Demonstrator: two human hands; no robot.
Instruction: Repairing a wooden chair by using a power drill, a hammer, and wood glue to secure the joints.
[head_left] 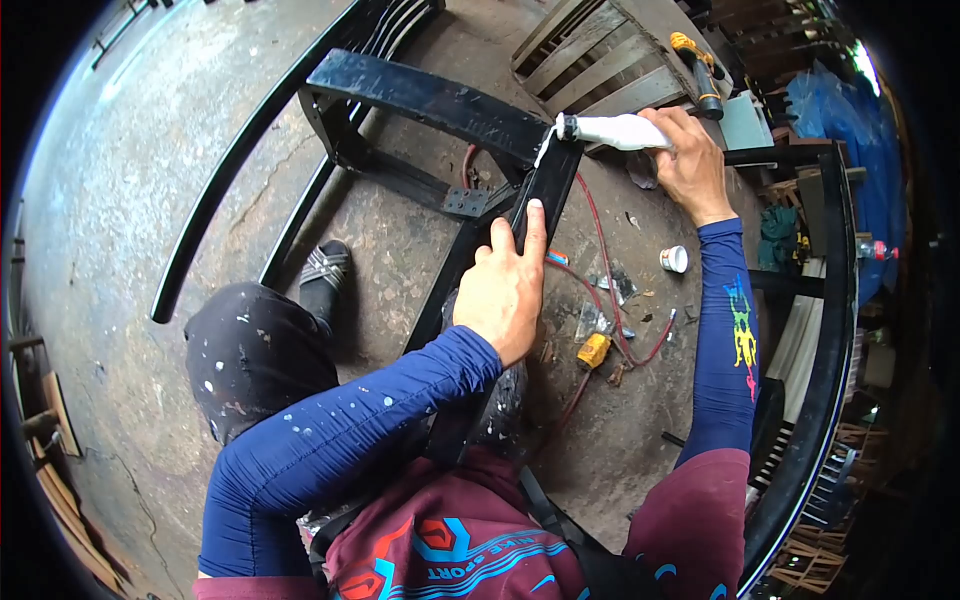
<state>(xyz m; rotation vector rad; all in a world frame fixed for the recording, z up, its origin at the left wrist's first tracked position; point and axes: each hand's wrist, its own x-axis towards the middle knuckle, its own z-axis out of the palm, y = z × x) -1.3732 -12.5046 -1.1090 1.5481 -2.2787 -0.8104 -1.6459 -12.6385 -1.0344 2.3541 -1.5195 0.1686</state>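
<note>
While the left hand [503, 290] pressed flat, fingers open, on the black bar [540, 195] at frame center, the right hand [690, 160] closed around a white tube [620, 131], its nozzle touching the bar's upper end. 1 white cap [674, 259] lay on the floor [130, 200] nearby.

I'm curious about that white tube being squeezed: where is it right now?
In the head view, the white tube is upper right of centre, held in the right hand, its nozzle at the top of the black metal bar.
</note>
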